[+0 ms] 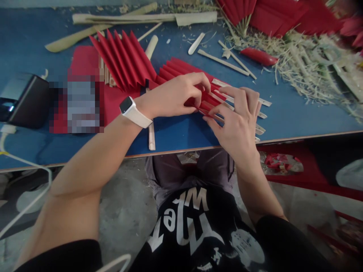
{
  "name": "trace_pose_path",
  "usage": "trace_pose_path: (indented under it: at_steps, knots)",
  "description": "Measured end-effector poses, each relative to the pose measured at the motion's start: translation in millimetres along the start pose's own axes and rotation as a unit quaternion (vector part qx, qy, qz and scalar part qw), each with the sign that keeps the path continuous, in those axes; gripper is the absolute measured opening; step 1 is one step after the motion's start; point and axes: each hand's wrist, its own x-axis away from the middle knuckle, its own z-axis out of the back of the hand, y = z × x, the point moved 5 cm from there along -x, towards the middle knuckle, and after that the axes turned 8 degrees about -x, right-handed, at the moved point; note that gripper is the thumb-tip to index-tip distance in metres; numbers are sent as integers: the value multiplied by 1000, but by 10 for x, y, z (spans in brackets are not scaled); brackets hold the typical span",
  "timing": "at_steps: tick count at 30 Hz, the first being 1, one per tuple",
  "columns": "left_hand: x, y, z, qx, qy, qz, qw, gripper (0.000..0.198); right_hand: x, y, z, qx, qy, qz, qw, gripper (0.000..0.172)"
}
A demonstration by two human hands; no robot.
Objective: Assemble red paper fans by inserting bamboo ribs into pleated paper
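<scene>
A red pleated paper fan (181,68) lies on the blue table, with several pale bamboo ribs (263,102) sticking out of its right end. My left hand (185,92), with a white-strapped watch at the wrist, has its fingers curled onto the fan's folds. Just right of it, my right hand (238,117) pinches the fan where the ribs meet the red paper. Another pleated red sheet (124,56) stands to the left. Below my left wrist, a short bamboo piece (152,138) lies near the table edge. My fingertips hide part of the folds.
Long bamboo strips (141,19) lie at the back. Loose bamboo sticks (222,62), a red-handled object (259,56) and a heap of shavings (300,64) are on the right. A black device (31,100) with a white cable stands left. Finished-looking red fans (280,17) lie back right.
</scene>
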Motion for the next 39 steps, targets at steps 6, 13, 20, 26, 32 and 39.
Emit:
trace_pose_path:
  at_steps: [6,13,20,26,32,39]
  knots:
    - [2,-54,-55,-1,-3,-4,1000,20,-4,-1,13,-12,-9,10,1000,23]
    - [-35,12,-47,-5,-18,-27,999,28,-31,34,-19,-15,-18,-11,1000,23]
    - [-30,-67,-47,0,-8,-13,1000,26,4,95,-40,-19,-17,-19,1000,32]
    - [-13,-80,-54,-3,10,-15,1000,27,7,136,-46,-15,1,-18,1000,20]
    - [-12,-81,-66,-2,33,0,999,24,14,124,-11,-34,9,-21,999,16]
    - [-8,27,-54,-12,42,-17,999,19,29,133,-30,-27,6,-17,999,25]
